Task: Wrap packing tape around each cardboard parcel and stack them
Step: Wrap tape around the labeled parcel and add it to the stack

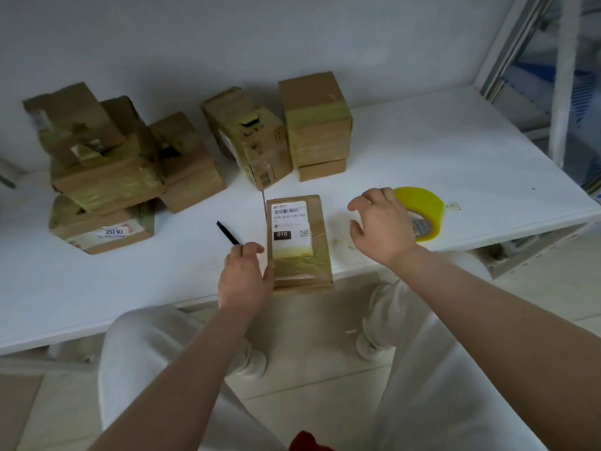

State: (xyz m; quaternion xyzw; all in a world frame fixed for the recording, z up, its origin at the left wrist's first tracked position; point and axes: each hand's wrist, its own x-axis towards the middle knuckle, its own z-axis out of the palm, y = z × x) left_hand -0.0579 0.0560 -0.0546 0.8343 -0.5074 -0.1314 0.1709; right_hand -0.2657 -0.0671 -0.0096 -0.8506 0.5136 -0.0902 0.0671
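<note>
Left hand: the left hand (244, 277) is pinching a black pen (228, 233) between curled fingers, and its thumb side is touching the left edge of the parcel (297, 240).
Right hand: the right hand (380, 224) is hovering with fingers spread and loosely bent, grasping nothing, just in front of the tape (421, 212).
Parcel: it is lying flat at the near edge of the table (455, 151), between the 2 hands, label up, glossy tape across its near end.
Tape: the yellow roll is sitting on the table right of the parcel, partly hidden by the right hand.
Stack: 2 taped boxes (317, 125) are standing stacked far of the parcel.
Pile: more boxes are lying jumbled in a pile (107, 164) at far left.
</note>
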